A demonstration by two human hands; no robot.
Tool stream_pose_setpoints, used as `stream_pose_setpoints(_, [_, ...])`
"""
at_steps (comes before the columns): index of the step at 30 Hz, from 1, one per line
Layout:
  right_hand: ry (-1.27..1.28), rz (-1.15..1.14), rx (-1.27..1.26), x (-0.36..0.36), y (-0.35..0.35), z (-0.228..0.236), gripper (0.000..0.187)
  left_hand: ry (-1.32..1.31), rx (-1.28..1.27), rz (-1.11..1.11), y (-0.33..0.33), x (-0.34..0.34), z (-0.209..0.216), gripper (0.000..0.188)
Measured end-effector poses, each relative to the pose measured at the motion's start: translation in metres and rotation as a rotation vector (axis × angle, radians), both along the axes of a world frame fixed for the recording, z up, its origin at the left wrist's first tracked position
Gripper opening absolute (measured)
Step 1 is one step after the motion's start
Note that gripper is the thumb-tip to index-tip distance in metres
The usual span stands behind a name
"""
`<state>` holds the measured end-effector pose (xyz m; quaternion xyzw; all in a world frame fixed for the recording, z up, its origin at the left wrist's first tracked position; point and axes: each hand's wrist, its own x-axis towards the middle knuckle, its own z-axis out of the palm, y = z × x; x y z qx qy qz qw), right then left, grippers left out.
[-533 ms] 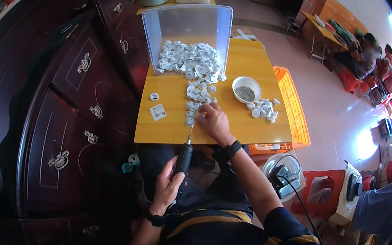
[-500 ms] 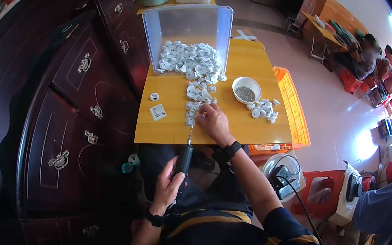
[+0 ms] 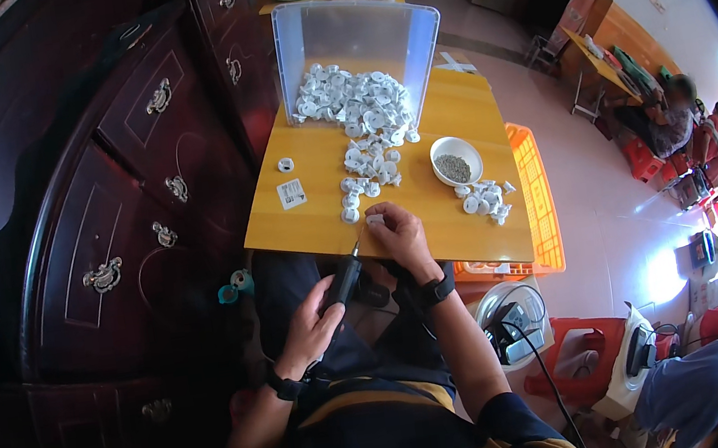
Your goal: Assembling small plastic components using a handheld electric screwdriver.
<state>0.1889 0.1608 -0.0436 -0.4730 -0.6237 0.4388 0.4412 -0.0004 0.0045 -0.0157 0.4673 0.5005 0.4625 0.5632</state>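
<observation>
My left hand [image 3: 305, 332] is wrapped round a black electric screwdriver [image 3: 344, 278], whose metal bit points up and away at the table's near edge. Just right of that tip, my right hand [image 3: 402, 238] pinches a small white plastic part [image 3: 374, 219] between thumb and fingers; most of the part is hidden. Several similar white round parts [image 3: 350, 214] lie just beyond the bit. They trail back to a large heap [image 3: 352, 102] spilling out of a clear plastic bin [image 3: 356, 29] tipped on its side.
On the yellow table [image 3: 306, 231] are a white bowl [image 3: 471, 155] of tiny grey metal pieces, a smaller group of white parts [image 3: 485, 200], a printed card [image 3: 291, 194] and a lone part [image 3: 285, 165]. An orange crate [image 3: 537, 200] stands at right, dark drawers [image 3: 137, 190] at left.
My right hand has drawn back slightly toward me from the row of parts, with a white part in its fingers. The screwdriver's bit has moved off the nearest part, a little to the right.
</observation>
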Motion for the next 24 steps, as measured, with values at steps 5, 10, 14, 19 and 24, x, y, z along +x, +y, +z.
stream_pose_setpoints(5, [-0.005, 0.013, -0.021, 0.0, -0.002, -0.001, 0.017, 0.059, -0.006, -0.029, 0.008, 0.001, -0.004, 0.045])
stream_pose_setpoints(10, [0.003, 0.009, 0.002, 0.0, -0.001, -0.004, 0.018, 0.095, 0.015, -0.031, 0.012, 0.004, -0.007, 0.044])
stream_pose_setpoints(14, [0.002, -0.027, 0.043, 0.0, -0.001, -0.005, 0.02, 0.112, 0.005, -0.028, 0.014, 0.006, -0.007, 0.044])
stream_pose_setpoints(19, [0.005, -0.03, 0.027, -0.002, -0.003, -0.001, 0.02, 0.097, -0.013, -0.024, 0.014, 0.007, -0.006, 0.044])
stream_pose_setpoints(24, [0.021, -0.036, 0.03, -0.002, -0.003, -0.007, 0.021, 0.1, -0.015, -0.026, 0.015, 0.007, -0.007, 0.044])
